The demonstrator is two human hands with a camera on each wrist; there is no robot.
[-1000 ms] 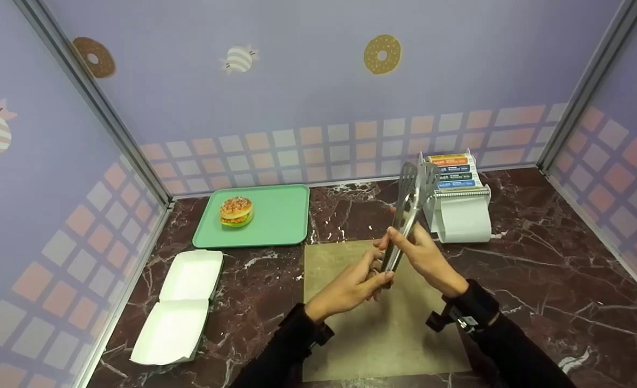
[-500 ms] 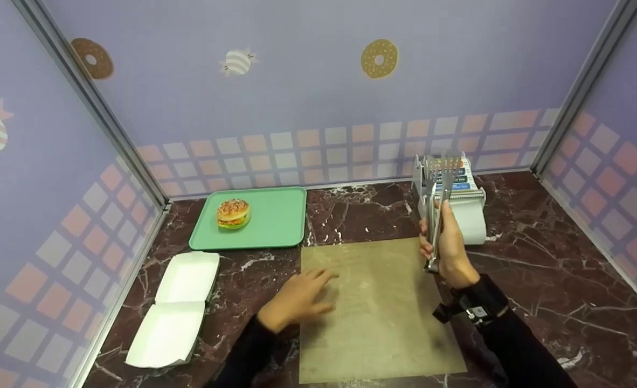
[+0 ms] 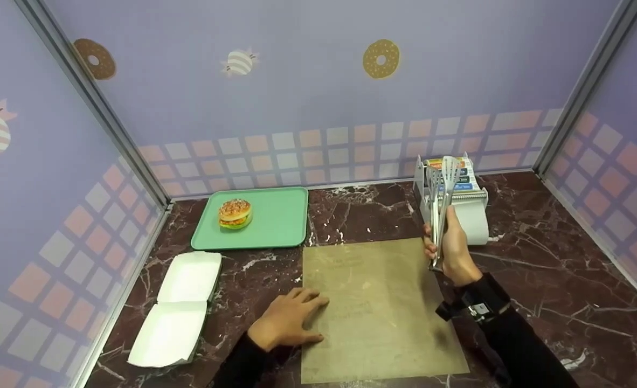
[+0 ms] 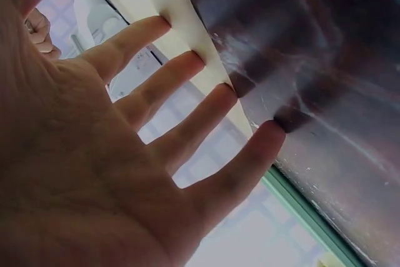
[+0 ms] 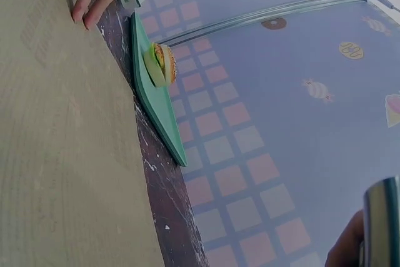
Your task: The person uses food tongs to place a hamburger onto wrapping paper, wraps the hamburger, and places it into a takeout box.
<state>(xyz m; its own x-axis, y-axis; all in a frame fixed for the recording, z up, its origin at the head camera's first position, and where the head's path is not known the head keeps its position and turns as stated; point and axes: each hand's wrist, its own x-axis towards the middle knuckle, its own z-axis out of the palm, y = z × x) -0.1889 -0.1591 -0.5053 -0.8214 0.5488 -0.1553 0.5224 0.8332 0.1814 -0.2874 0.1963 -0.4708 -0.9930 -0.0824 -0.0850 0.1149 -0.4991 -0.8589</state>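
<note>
My right hand [image 3: 455, 250] grips a pair of metal tongs [image 3: 438, 231] above the right edge of a brown paper sheet [image 3: 372, 312], their slotted ends pointing up and a little apart. The handle end of the tongs [image 5: 382, 223] also shows at the lower right of the right wrist view. My left hand [image 3: 289, 320] lies at the sheet's left edge, fingers spread, and the fingertips [image 4: 272, 126] touch down where paper meets counter. A burger [image 3: 235, 214] with a sprinkled bun sits on the left part of a green tray [image 3: 281, 215] at the back.
An unfolded white clamshell box [image 3: 175, 323] lies on the dark marbled counter [image 3: 254, 291] at the left. Behind the tongs, a rack [image 3: 423, 188] carries several coloured boxes and a white paper roll [image 3: 472, 221]. Patterned walls [image 3: 307, 86] enclose the counter at the back and sides.
My left hand has let go of the tongs and come down to the sheet's left edge. The right hand has carried the tongs to the right.
</note>
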